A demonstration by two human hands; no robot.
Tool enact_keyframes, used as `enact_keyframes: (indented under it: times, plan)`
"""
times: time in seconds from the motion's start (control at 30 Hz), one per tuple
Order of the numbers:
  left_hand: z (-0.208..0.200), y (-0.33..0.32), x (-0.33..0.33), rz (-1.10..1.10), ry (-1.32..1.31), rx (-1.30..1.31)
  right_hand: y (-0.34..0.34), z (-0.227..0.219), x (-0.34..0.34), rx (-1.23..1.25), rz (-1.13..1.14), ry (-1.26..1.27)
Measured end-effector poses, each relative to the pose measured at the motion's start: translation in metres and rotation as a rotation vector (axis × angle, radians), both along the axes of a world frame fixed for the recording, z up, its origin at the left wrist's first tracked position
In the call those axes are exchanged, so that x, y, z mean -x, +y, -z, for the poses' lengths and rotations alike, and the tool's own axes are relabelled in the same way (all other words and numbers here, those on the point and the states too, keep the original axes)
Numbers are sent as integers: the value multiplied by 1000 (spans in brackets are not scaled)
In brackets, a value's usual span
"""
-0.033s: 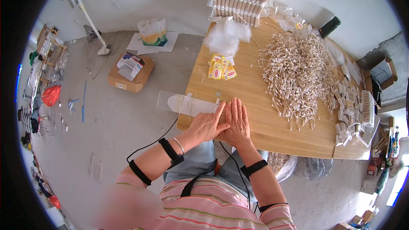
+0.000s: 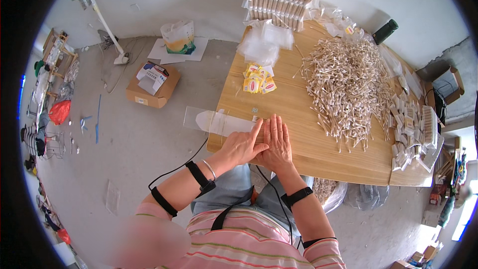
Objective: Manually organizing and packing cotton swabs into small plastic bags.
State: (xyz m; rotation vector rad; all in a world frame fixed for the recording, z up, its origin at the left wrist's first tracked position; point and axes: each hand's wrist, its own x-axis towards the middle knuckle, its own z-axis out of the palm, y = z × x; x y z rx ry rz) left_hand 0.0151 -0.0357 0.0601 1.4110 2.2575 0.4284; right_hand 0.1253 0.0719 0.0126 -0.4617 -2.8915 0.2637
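Near the table's front left edge, a row of cotton swabs (image 2: 260, 134) with brown sticks lies partly covered by my hands. My left hand (image 2: 240, 145) rests on the left of the row, its index finger and thumb stretched apart. My right hand (image 2: 275, 144) lies flat along the right side, fingers straight and together, its base meeting the left thumb. Left of the swabs, a white strip with a rounded end (image 2: 224, 123) lies on a clear plastic sheet (image 2: 191, 118) that juts past the table edge. My palms hide part of the swabs.
A big pile of loose cotton swabs (image 2: 348, 87) covers the table's right half. Yellow-and-white cards (image 2: 256, 80) and clear bags (image 2: 266, 42) lie farther back. Packed swabs (image 2: 281, 0) are stacked behind; small white packs (image 2: 411, 129) sit far right. A cardboard box (image 2: 154, 94) stands on the floor.
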Motion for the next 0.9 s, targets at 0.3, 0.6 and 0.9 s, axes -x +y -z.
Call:
enact_keyframes:
  times: [0.3, 0.6, 0.9]
  plan:
    - [7, -3, 0, 58, 46, -70, -1, -8, 0, 120, -2, 13]
    - [6, 12, 33, -124, 101, -412, 1, -9, 1, 65, -17, -39]
    - [26, 36, 55, -75, -3, -358, -3, -8, 0, 68, 9, -46]
